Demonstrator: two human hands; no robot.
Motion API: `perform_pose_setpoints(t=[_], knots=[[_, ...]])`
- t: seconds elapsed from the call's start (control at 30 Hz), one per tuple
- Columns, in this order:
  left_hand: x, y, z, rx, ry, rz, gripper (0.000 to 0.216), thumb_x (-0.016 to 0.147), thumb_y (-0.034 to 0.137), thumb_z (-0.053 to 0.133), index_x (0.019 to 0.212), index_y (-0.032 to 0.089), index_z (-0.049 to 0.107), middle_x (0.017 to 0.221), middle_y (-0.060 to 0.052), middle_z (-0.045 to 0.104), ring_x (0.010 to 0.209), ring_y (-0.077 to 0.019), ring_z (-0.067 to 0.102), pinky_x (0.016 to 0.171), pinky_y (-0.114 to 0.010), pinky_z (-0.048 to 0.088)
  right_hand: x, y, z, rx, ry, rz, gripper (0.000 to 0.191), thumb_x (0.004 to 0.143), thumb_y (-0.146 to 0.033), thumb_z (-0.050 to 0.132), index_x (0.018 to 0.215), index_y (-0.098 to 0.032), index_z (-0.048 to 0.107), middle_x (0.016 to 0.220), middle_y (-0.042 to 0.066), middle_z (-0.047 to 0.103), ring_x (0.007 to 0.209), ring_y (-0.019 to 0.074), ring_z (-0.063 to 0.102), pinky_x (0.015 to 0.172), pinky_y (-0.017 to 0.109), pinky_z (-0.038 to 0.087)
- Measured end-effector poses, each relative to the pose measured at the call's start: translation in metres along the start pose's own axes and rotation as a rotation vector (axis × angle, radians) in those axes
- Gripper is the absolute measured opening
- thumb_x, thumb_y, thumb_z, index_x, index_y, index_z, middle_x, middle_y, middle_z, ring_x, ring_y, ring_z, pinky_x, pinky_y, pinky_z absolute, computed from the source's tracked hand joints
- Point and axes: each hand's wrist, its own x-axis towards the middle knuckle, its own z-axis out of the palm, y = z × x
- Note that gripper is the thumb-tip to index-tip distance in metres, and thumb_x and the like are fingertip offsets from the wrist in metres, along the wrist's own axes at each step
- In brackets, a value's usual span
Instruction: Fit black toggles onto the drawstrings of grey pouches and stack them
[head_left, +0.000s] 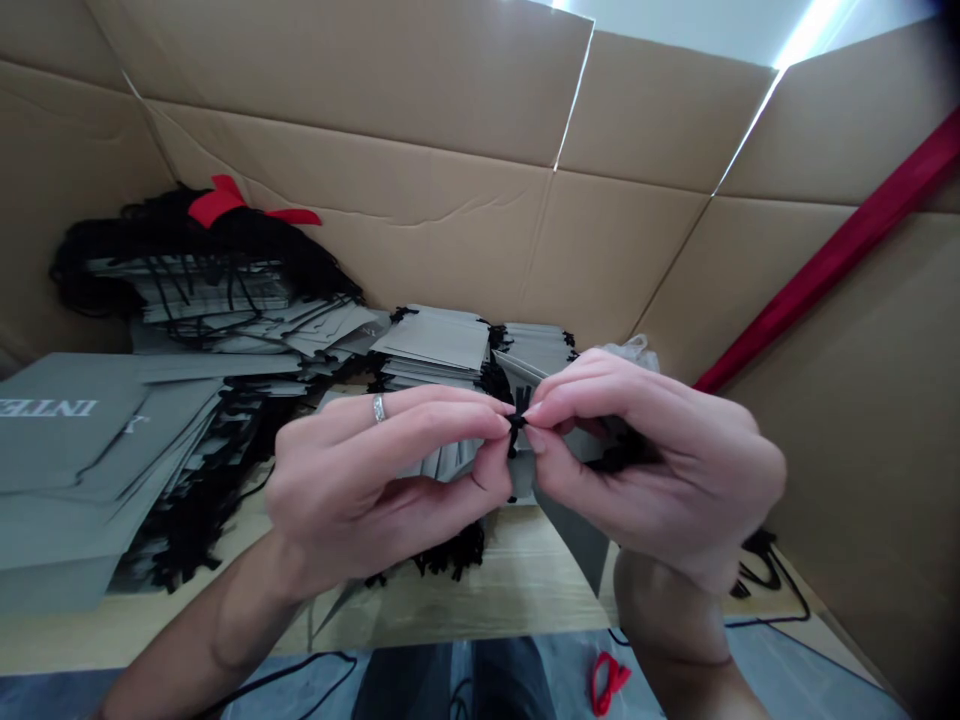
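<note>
My left hand [375,470], with a ring on one finger, and my right hand [660,460] meet at the fingertips in the middle of the view. Both pinch a short piece of black cord [516,428] between thumb and forefinger. Behind and below the hands hangs a grey paper bag [577,535], partly hidden by my fingers. Whether the cord is attached to that bag I cannot tell.
Stacks of flat grey paper bags [442,345] with black cord handles lie ahead and to the left [82,450]. A bundle of black cords tied with a red ribbon [217,200] tops the far-left stack. Cardboard walls [465,230] surround the space. A red band [607,680] lies near my lap.
</note>
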Motion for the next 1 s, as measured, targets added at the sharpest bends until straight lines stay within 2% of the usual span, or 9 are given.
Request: perform_pose_setpoints(t=[0.17, 0.4, 0.5, 0.57, 0.77, 0.9, 1.0], knots=[[0.004, -0.006, 0.005, -0.254, 0.035, -0.065, 0.013, 0.089, 0.019, 0.086, 0.092, 0.03, 0.079, 0.088, 0.007, 0.088, 0.074, -0.0156, 0.085, 0.06, -0.029, 0.071, 0.0, -0.001, 0.001, 0.076, 0.026, 0.041, 0.026, 0.088, -0.005, 0.078, 0.095, -0.029, 0.077, 0.088, -0.001, 0.08, 0.074, 0.0181, 0.07, 0.065, 0.038, 0.059], [0.009, -0.012, 0.009, -0.541, 0.031, -0.115, 0.021, 0.084, 0.005, 0.085, 0.092, 0.025, 0.084, 0.091, 0.003, 0.09, 0.074, -0.0135, 0.085, 0.065, -0.023, 0.073, -0.003, -0.003, 0.002, 0.058, 0.055, 0.108, 0.027, 0.087, -0.006, 0.083, 0.096, -0.031, 0.08, 0.084, 0.0, 0.079, 0.078, 0.0217, 0.074, 0.061, 0.037, 0.06], [0.009, -0.013, 0.011, -0.559, 0.027, -0.141, 0.019, 0.088, 0.007, 0.085, 0.095, 0.025, 0.084, 0.093, 0.002, 0.09, 0.075, -0.0145, 0.085, 0.067, -0.025, 0.074, -0.002, -0.004, 0.002, 0.067, 0.066, 0.117, 0.026, 0.088, -0.006, 0.082, 0.096, -0.031, 0.08, 0.083, 0.0, 0.079, 0.079, 0.0222, 0.074, 0.062, 0.038, 0.059], [0.008, -0.013, 0.011, -0.542, 0.036, -0.11, 0.017, 0.09, 0.009, 0.086, 0.096, 0.024, 0.083, 0.092, 0.001, 0.09, 0.074, -0.0144, 0.085, 0.067, -0.024, 0.074, -0.002, -0.005, 0.002, 0.065, 0.067, 0.112, 0.026, 0.089, -0.006, 0.081, 0.096, -0.031, 0.079, 0.083, 0.0, 0.078, 0.079, 0.022, 0.074, 0.063, 0.039, 0.059], [0.005, -0.013, 0.01, -0.384, 0.031, -0.055, 0.018, 0.09, 0.011, 0.085, 0.097, 0.027, 0.082, 0.095, 0.002, 0.089, 0.081, -0.0161, 0.086, 0.073, -0.031, 0.076, 0.0, -0.004, -0.002, 0.04, 0.051, 0.066, 0.027, 0.089, -0.006, 0.08, 0.097, -0.032, 0.079, 0.087, 0.0, 0.081, 0.076, 0.0214, 0.073, 0.062, 0.04, 0.058], [0.005, -0.013, 0.01, -0.435, 0.03, -0.044, 0.017, 0.09, 0.011, 0.086, 0.099, 0.025, 0.082, 0.099, 0.0, 0.089, 0.085, -0.0168, 0.085, 0.078, -0.031, 0.075, 0.003, 0.001, 0.0, 0.057, 0.081, 0.004, 0.026, 0.089, -0.006, 0.08, 0.096, -0.031, 0.079, 0.088, 0.0, 0.082, 0.073, 0.02, 0.072, 0.063, 0.04, 0.059], [0.009, -0.016, 0.007, -0.586, -0.124, -0.165, 0.019, 0.094, 0.012, 0.086, 0.11, 0.022, 0.08, 0.105, -0.004, 0.088, 0.093, -0.0179, 0.086, 0.085, -0.03, 0.076, 0.006, 0.003, 0.004, 0.041, 0.095, -0.072, 0.026, 0.088, -0.005, 0.08, 0.096, -0.03, 0.078, 0.087, 0.0, 0.082, 0.071, 0.0197, 0.072, 0.064, 0.041, 0.061]])
